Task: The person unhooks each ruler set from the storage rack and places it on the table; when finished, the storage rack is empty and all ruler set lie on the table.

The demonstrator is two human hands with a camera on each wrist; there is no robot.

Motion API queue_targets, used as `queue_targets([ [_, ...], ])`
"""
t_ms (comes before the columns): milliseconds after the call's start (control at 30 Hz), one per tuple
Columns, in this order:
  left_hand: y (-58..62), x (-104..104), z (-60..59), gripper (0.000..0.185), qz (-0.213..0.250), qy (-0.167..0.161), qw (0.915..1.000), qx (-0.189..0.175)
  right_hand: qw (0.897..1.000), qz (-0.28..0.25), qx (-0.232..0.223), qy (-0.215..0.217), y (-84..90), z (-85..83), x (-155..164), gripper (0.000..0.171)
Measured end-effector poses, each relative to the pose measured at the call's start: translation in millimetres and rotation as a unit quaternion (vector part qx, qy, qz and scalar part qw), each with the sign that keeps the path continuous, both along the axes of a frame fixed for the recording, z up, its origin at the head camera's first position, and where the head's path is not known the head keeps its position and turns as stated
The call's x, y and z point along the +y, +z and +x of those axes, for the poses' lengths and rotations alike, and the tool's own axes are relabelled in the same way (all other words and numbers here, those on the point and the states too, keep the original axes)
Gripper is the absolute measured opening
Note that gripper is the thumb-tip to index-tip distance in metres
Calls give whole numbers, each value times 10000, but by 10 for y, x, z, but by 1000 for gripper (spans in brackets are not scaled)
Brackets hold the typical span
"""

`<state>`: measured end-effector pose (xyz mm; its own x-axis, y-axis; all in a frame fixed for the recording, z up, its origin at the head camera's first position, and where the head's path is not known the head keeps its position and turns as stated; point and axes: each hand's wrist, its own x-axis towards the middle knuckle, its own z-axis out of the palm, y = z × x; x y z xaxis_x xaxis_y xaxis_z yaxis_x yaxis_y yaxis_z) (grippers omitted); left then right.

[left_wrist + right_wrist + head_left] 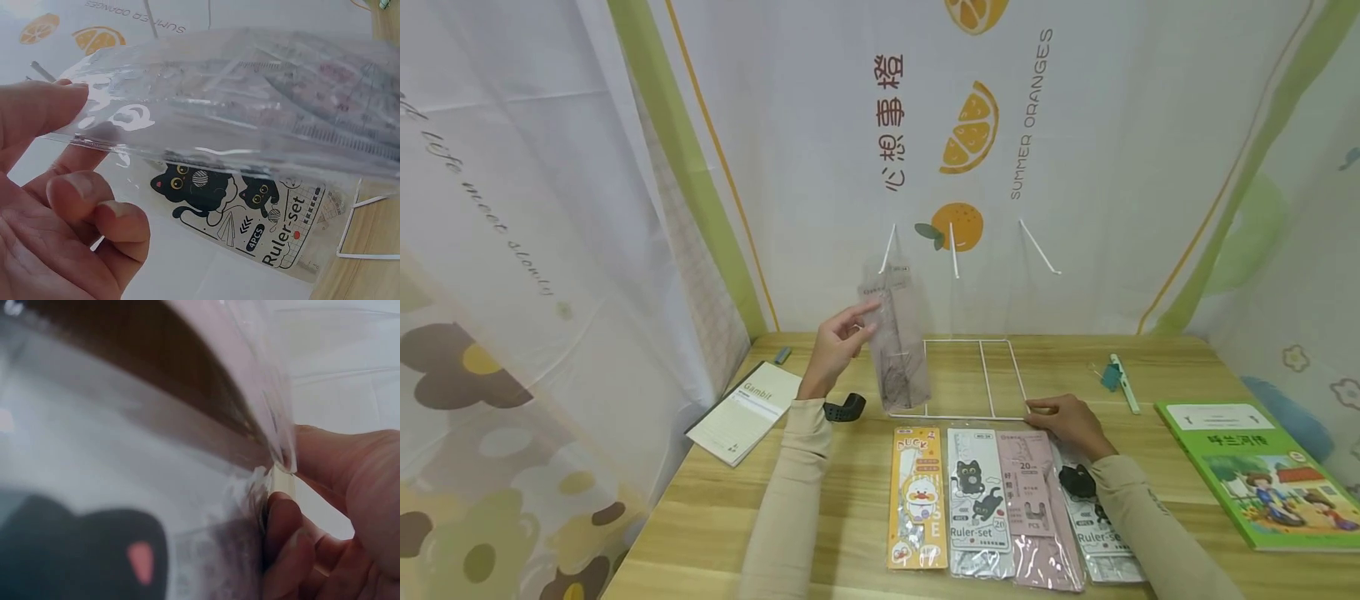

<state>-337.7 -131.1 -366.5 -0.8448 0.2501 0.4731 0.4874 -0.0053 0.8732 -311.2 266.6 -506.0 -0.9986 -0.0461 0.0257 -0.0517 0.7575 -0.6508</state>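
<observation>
Head view shows my left hand [837, 346] raised above the wooden table [715, 517], thumb and fingers pinching the edge of a clear ruler-set pouch [897, 342] that hangs upright beside a white wire display rack [981, 379]. Left wrist view confirms the pinch: my fingertips [59, 109] clamp the pouch's sealed edge, and through the plastic I can see a cat-print ruler-set pack [250, 215] on the table below. My right hand [1070, 423] rests low at the rack's front right corner, fingers curled onto the top of a pink ruler pack [1036, 508]; in the right wrist view my fingers [284, 544] nip the edge of a clear plastic wrapper. Four packs lie side by side in front of me: a yellow duck ruler pack [917, 498], the cat-print one, the pink one, and another partly under my right forearm. A beige notebook [747, 411] lies to the left, a green picture book [1262, 471] to the right.
</observation>
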Motion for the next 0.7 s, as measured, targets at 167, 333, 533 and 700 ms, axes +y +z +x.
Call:
queue_targets([
  [167,-109,-52,-68,39,-53,129,9998,129,10000,-1,-25,28,0,-2,3,50],
  [333,-101,-57,-50,38,44,285,9991,317,10000,-27,-34,-13,-14,-1,-3,49],
  [533,-25,-62,27,35,210,273,9980,523,10000,4,-18,2,-20,8,-2,49],
  [700,29,-109,141,37,179,143,9977,638,9999,-91,-51,-30,4,22,-19,49],
])
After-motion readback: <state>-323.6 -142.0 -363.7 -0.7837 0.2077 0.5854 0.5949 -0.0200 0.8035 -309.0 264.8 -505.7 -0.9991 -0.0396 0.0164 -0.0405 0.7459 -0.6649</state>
